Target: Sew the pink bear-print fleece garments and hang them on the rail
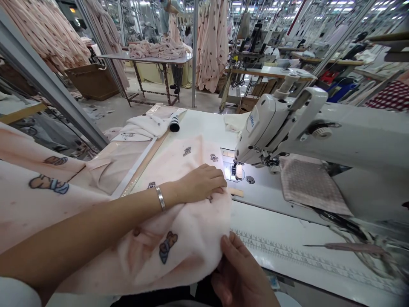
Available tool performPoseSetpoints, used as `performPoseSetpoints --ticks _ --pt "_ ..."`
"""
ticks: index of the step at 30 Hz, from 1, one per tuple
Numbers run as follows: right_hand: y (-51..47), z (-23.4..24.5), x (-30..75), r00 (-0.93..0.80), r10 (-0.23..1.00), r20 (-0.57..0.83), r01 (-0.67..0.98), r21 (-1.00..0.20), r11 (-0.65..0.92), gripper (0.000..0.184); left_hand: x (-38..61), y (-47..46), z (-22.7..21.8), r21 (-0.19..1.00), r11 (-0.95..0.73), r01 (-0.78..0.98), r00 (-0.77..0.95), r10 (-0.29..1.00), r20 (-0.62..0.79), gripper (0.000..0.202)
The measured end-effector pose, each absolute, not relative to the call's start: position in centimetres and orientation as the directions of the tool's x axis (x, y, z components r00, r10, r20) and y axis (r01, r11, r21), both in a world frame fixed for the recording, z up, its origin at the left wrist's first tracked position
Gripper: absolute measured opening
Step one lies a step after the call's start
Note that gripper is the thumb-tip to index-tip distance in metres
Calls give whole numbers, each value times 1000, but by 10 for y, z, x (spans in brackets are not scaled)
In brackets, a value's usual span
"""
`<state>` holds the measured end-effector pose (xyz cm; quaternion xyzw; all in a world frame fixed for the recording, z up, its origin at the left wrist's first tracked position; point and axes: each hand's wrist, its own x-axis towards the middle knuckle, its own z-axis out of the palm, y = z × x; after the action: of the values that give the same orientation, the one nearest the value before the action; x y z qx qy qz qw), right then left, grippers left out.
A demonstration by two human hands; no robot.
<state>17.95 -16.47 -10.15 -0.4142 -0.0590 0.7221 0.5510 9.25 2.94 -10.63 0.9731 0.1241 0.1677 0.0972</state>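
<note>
the right hand (pixel 241 273) pinches the near edge of a pink fleece panel (pixel 179 243), while the left hand (pixel 200 184), with a silver bangle (pixel 160 198), lies flat on it, on the counter (pixel 281 217), just near the sewing machine's presser foot (pixel 235 170).

Head-worn view, forward-down; seemingly close

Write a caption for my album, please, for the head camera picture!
The left hand and right hand touch pink printed fabric beside a white sewing machine.

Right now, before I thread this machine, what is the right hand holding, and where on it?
The right hand holds the pale pink printed fabric at its gathered edge, with the fingers against the rim.
</note>
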Motion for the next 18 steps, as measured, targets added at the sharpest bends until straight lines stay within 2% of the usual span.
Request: performPoseSetpoints --ticks 2,3,4,5,6,7,8,9,11,15,18 --pt "-166 -106 187 51 894 -445 -567 -750 -341 23 94 33 -97 284 -937 204 928 278 248 17" --pt "-166 -108 193 113 935 -337 -395 -878 -269 22 95 36 -91 316 -928 198 937 273 216 17" --pt "-165 -108 200 132 978 -161 -159 -977 -140 26 96 38 -85 346 -919 190 948 264 180 16" --pt "-162 -108 208 89 994 63 108 -993 53 30 98 39 -78 369 -911 182 957 250 144 16" --pt "-159 -108 217 -22 961 277 346 -900 267 33 100 41 -72 383 -907 176 966 234 110 16" --pt "-155 -106 226 -164 885 436 508 -732 454 35 102 42 -66 387 -905 174 972 220 77 15" --pt "-150 -105 234 -287 800 527 597 -555 580 35 104 42 -61 382 -905 186 975 218 42 14" --pt "-144 -105 240 -366 737 568 643 -418 642 34 106 42 -56 368 -905 212 973 231 6 13" --pt "-135 -106 249 -395 714 579 713 -297 635 29 110 42 -50 339 -895 289 957 279 -79 12" --pt "-130 -118 250 -376 782 498 766 -308 564 26 117 42 -49 300 -847 439 894 378 -242 15" --pt "-135 -126 247 -369 791 488 758 -335 560 24 122 42 -57 246 -861 446 887 387 -253 15"
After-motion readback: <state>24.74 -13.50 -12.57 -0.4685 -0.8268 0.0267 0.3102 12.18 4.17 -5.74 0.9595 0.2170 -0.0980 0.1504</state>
